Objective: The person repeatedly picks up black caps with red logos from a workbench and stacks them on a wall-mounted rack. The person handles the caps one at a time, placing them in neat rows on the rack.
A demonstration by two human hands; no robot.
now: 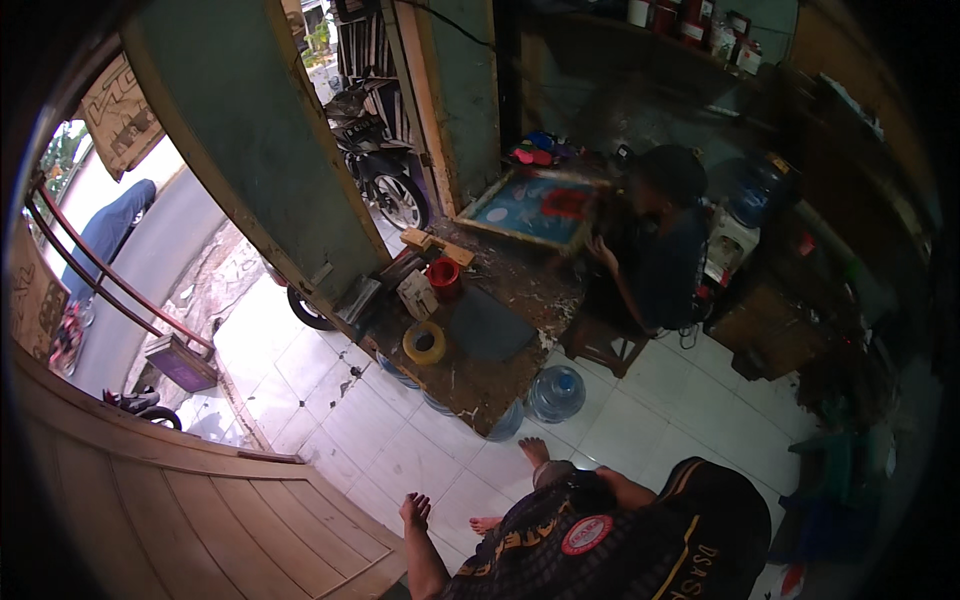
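Primarily, the hazard is a floor-level collision: the blue-tinted water jug stands on the tiles beside the near corner of the work surface, and a forward step with the foremost bare foot could strike it. Secondarily, the yellow tape roll lies near the surface's edge; a sleeve or arm passing low could push it off. Thirdly, the framed printing screen could shift if the seated co-worker leaned on its rim.

Hand status: the left hand is raised off every object, fingers loosely spread, gripping nothing visible. The right hand is hidden past its forearm; its grip cannot be determined.

Surface: worn, brown, scattered with scraps; it also carries a red cylindrical container and a dark flat sheet.

Room: white floor tiles, green wall panels, a motorcycle beyond the doorway, and a shelf of containers in shadow.
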